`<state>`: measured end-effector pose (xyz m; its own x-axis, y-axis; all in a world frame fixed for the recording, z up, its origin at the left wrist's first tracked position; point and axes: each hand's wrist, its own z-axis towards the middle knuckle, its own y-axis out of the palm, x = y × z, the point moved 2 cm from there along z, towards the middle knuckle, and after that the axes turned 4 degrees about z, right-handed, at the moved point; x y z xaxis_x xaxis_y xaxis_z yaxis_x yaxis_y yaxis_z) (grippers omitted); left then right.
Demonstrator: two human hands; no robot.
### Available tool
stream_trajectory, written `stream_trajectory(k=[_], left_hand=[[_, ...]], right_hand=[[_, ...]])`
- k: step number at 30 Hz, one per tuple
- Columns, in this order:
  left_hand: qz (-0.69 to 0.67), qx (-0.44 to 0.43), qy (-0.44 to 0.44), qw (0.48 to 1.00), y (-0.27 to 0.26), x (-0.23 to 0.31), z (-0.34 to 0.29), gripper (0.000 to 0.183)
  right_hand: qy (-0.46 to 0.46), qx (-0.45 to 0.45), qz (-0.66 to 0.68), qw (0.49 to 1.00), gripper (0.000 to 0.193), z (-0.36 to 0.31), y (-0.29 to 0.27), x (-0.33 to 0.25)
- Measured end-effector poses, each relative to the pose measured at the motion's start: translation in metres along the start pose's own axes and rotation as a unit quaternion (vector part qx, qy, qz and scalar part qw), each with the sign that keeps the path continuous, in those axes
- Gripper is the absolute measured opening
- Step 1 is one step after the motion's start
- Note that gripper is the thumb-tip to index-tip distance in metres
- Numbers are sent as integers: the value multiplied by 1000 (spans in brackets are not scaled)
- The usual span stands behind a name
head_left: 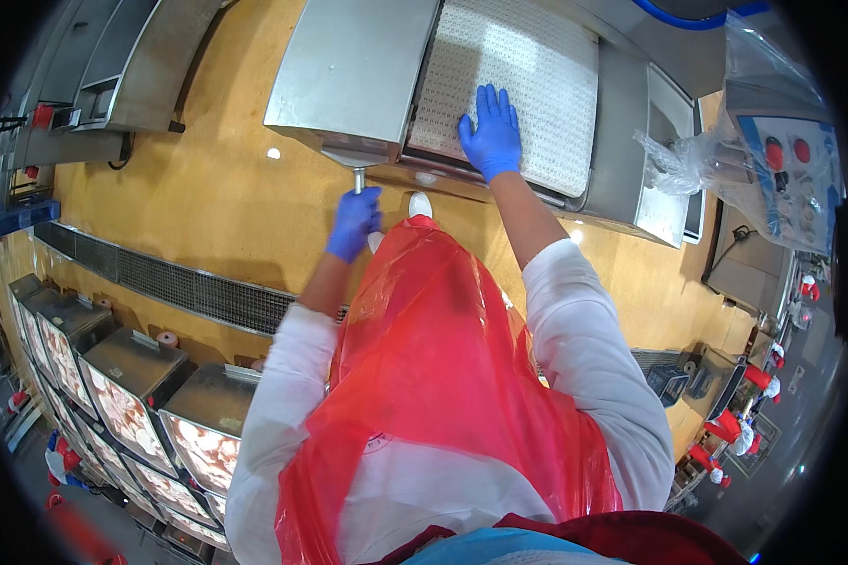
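One blue-gloved left hand [351, 226], left of centre in the frame, is narrowed into a fist around the lower end of a metal rod handle [358, 179], which juts down from beneath a boxy stainless-steel housing [344, 71] at the upper left of centre. The blue-gloved right hand [492, 134], at the upper centre, is wide, its fingers stretched and thumb held apart, laid palm down over a white textured conveyor belt [556, 104]; how firmly it presses, I cannot tell. The conveyor belt fills the top of the frame, just right of the housing. A control panel [810, 184] with red buttons, wrapped in clear plastic [674, 168], stands at the upper right. A red plastic apron [424, 339] covers the lower centre between two white sleeves [589, 330]. Below the housing lies an orange-yellow floor [217, 198], crossed at left by a dark drain grate [179, 284], while at the lower left stand metal bins [132, 363] holding pinkish raw meat [122, 410], and distant people [723, 428] in red and white appear at the lower right
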<state>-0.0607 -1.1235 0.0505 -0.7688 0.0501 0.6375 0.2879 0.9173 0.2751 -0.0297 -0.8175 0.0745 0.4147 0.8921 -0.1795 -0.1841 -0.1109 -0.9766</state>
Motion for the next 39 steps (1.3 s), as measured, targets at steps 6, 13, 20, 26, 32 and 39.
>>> stream_trajectory(k=[6,13,20,26,32,39], left_hand=[[21,-19,-24,999,-12,7,-12,30],[-141,-108,-73,981,0,-5,1,35],[-124,-112,-115,979,-6,10,-13,36],[-101,-38,-32,994,9,-7,-8,32],[80,-56,25,995,-44,12,7,28],[-3,-13,29,1000,-4,-7,1,27]], right_hand=[[6,7,-6,1000,79,-10,5,-3],[-5,-7,10,1000,83,3,-16,-8],[9,-2,24,1000,85,4,-6,-5],[20,-12,-15,1000,86,0,-15,-14],[15,10,-4,1000,83,-12,-6,-16],[11,26,18,999,74,-24,-6,-16]])
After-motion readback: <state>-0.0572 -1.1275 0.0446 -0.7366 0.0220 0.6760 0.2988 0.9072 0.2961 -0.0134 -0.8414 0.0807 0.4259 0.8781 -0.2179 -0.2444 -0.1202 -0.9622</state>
